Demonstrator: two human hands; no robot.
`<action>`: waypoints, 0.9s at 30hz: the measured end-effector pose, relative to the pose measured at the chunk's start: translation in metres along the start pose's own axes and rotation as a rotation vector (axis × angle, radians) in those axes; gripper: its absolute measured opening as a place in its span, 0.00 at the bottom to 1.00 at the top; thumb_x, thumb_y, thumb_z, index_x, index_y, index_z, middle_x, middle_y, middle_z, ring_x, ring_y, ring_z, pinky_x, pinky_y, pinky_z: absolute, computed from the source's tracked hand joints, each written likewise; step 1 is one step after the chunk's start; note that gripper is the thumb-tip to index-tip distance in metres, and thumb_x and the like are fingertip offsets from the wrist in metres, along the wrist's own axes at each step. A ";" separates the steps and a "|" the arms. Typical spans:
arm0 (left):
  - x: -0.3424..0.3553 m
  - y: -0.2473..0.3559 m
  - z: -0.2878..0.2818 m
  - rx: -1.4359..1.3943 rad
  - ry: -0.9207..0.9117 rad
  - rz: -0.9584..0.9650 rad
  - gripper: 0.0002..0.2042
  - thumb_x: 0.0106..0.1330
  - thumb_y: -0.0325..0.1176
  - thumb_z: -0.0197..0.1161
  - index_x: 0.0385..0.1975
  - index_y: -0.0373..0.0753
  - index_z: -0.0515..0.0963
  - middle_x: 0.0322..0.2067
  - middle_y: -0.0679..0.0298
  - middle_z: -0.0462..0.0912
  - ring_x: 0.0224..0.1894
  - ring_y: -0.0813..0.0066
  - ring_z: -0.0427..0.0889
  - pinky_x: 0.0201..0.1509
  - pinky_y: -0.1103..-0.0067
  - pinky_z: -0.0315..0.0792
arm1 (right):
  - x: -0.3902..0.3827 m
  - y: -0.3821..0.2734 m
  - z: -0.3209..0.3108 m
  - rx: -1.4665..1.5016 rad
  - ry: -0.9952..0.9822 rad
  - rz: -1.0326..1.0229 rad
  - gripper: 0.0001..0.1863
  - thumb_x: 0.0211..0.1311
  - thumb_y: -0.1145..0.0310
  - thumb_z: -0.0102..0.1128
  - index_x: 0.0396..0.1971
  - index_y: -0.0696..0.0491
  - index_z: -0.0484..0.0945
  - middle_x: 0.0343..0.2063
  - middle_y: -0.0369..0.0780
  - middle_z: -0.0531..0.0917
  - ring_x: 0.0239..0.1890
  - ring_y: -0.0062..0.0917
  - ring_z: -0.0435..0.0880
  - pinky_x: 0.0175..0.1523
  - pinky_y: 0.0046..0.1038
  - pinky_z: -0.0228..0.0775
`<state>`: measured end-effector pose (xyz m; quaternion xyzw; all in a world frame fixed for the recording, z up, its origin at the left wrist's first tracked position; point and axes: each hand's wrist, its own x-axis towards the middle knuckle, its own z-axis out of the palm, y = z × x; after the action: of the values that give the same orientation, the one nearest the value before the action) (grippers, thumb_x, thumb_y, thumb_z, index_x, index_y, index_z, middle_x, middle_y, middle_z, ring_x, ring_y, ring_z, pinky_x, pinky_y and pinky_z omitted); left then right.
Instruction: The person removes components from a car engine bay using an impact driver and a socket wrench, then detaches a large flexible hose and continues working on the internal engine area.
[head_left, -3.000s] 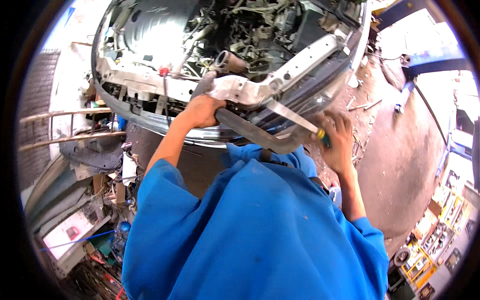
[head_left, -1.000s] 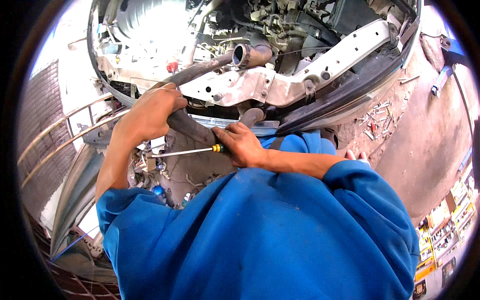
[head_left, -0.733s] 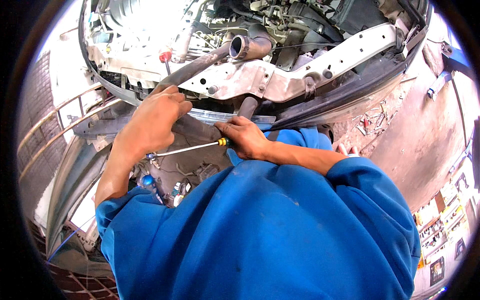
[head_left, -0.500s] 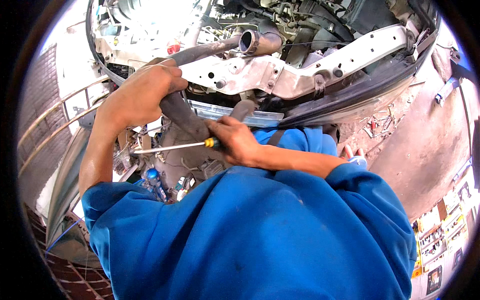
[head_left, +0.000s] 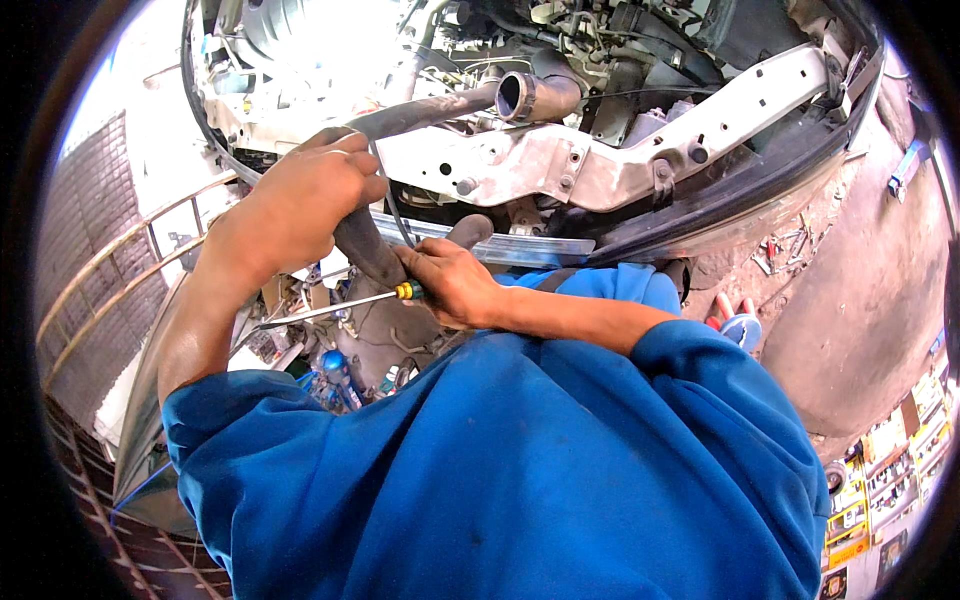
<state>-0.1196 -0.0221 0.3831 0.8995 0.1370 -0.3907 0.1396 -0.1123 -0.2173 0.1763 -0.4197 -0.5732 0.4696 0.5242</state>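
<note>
Gripping a dark, bent hose (head_left: 366,246), the left hand (head_left: 300,200) hangs over the near front edge of an open car (head_left: 720,205), toward that edge's left end. Its fingers lie close together and curl around the hose. From this grip one length of hose runs right across the engine bay, behind the front edge, to just beside the open mouth of a brown duct (head_left: 545,98). Another length bends down outside the front edge to the right hand (head_left: 455,285), and a rounded end rises past that hand, in front of a clear strip (head_left: 520,246) along the car's edge.

The right hand's fingers are folded inward, closed on the handle of a screwdriver (head_left: 330,311) and touching the hose; how the fingertips share the two cannot be told. The shaft points left, slightly down, over the floor (head_left: 840,330), its handle yellow and green at the collar. A thin dark strip (head_left: 390,195) slants down between the hands; its kind is unclear.

A pale metal crossmember (head_left: 530,165) spans the car's front edge, right of the left hand. On the floor, small tools (head_left: 772,255) lie near the car's right front corner, and a blue-topped container (head_left: 335,368) stands below the screwdriver, amid clutter.
</note>
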 end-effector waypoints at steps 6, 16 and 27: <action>0.002 -0.007 -0.004 -0.044 0.068 -0.009 0.12 0.44 0.17 0.60 0.31 0.36 0.79 0.35 0.60 0.79 0.49 0.59 0.76 0.56 0.69 0.71 | 0.004 -0.004 -0.018 -0.025 0.044 -0.011 0.32 0.52 0.66 0.69 0.56 0.62 0.70 0.35 0.51 0.78 0.39 0.47 0.77 0.43 0.42 0.70; 0.006 0.027 0.035 0.157 -0.106 -0.032 0.10 0.51 0.24 0.62 0.35 0.39 0.82 0.41 0.62 0.82 0.56 0.66 0.74 0.68 0.67 0.62 | 0.003 0.035 -0.010 -0.053 -0.158 0.079 0.36 0.43 0.69 0.67 0.58 0.54 0.70 0.38 0.47 0.79 0.45 0.44 0.78 0.49 0.42 0.70; 0.035 0.109 0.105 0.276 0.316 -0.150 0.06 0.54 0.30 0.58 0.30 0.40 0.81 0.34 0.63 0.79 0.52 0.66 0.75 0.70 0.60 0.60 | -0.046 0.028 -0.142 -0.704 -0.639 -0.024 0.21 0.39 0.70 0.64 0.40 0.46 0.79 0.36 0.37 0.82 0.44 0.32 0.80 0.48 0.36 0.72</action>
<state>-0.1273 -0.1554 0.3037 0.9474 0.1689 -0.2693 -0.0376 0.0330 -0.2421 0.1413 -0.3996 -0.8349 0.3464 0.1528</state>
